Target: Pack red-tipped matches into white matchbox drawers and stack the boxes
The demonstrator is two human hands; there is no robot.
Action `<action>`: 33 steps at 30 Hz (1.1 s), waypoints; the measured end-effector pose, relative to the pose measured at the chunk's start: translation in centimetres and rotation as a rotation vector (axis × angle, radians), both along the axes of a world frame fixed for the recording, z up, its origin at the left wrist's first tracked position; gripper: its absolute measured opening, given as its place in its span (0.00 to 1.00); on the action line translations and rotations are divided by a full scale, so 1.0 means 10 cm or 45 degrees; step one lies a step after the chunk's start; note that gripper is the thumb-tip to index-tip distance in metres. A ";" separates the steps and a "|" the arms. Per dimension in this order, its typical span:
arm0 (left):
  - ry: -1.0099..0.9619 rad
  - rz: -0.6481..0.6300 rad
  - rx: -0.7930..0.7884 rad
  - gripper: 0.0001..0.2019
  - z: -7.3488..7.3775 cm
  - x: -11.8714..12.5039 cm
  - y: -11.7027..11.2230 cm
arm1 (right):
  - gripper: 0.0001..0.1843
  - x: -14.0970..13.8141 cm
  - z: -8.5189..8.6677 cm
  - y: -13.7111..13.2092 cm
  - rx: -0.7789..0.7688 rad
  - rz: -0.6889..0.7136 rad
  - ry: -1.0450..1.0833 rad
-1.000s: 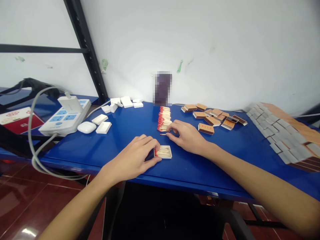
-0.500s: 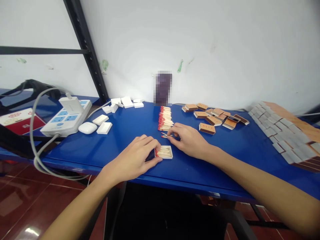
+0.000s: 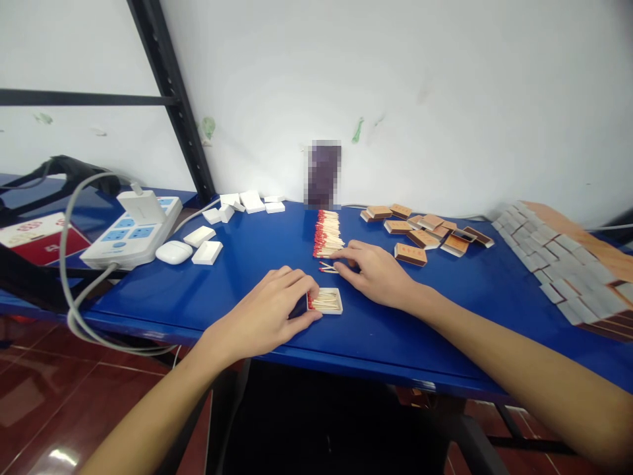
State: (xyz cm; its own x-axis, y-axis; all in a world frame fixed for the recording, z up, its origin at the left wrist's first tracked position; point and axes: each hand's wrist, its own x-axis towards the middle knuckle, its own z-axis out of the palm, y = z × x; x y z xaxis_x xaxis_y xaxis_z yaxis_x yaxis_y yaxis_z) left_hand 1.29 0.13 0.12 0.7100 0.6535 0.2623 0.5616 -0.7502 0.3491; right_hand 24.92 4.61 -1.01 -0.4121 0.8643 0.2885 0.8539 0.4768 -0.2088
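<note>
A person's left hand (image 3: 274, 307) steadies a small white tray (image 3: 330, 301) of red-headed matches between thumb and fingers on the blue table (image 3: 262, 247). The right hand (image 3: 373, 270) has its forefinger and thumb parted, fingertip at the near edge of a long match pile (image 3: 327, 234), thumb beside a few loose matches (image 3: 326, 269). To my eye, a light pinch near the plain ends, heads all aligned, suits sticks this thin; the tray wants only gentle pressure. Further right, orange matchbox sleeves (image 3: 410, 254) bear small reddish marks, too small to read. Far left, a red-and-white packet (image 3: 44, 234) and a blue-labelled power strip (image 3: 119, 247) carry print I cannot make out.
</note>
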 end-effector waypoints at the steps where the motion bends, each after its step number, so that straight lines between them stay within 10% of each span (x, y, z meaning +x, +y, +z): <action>1: -0.003 0.000 -0.001 0.05 0.00 0.00 0.00 | 0.16 0.00 0.00 0.00 0.002 0.001 0.008; 33: 0.008 -0.012 -0.009 0.05 0.00 0.00 0.00 | 0.13 -0.03 -0.01 -0.04 0.042 0.117 0.097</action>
